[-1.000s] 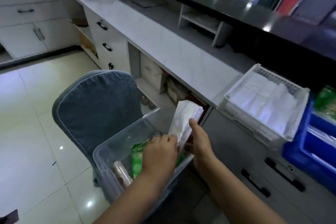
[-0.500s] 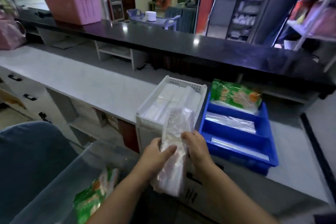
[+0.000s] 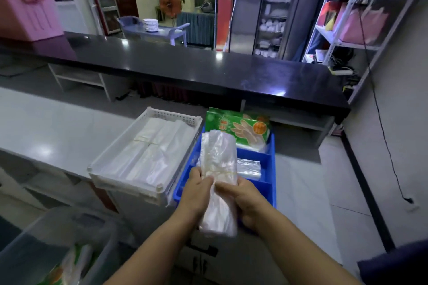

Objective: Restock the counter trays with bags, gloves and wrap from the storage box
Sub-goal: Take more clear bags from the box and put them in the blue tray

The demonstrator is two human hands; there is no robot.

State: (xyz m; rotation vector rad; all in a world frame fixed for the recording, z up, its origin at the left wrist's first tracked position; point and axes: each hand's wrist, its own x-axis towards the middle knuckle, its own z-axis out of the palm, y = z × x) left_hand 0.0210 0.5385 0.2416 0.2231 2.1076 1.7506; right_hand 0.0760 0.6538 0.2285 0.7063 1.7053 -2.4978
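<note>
Above the near end of the blue tray (image 3: 271, 146), both hands held one banded bundle of clear bags (image 3: 218, 169) upright. The left hand (image 3: 196, 194) had its fingers (image 3: 206, 181) wrapped round the bundle's left edge at the rubber band, and the right hand (image 3: 249, 201) had its fingers (image 3: 225, 186) closed across the front from the other side, so the bundle was clamped between them, clear of both trays. The white tray (image 3: 148, 188), just left of the blue one on the desk (image 3: 46, 136), already held flat bundles of the same kind of bags. The blue tray's far compartment carried a green pack of gloves (image 3: 240, 129), and a clear roll or packet (image 3: 249, 168) lay in the middle one.

The step in hand looked like carrying bags from the storage box (image 3: 46, 233), at lower left, to a tray. The bundle seemed to belong in the white tray, so the next move would likely call for swinging it left over the rim, laying it flat on the stacks and letting go.
</note>
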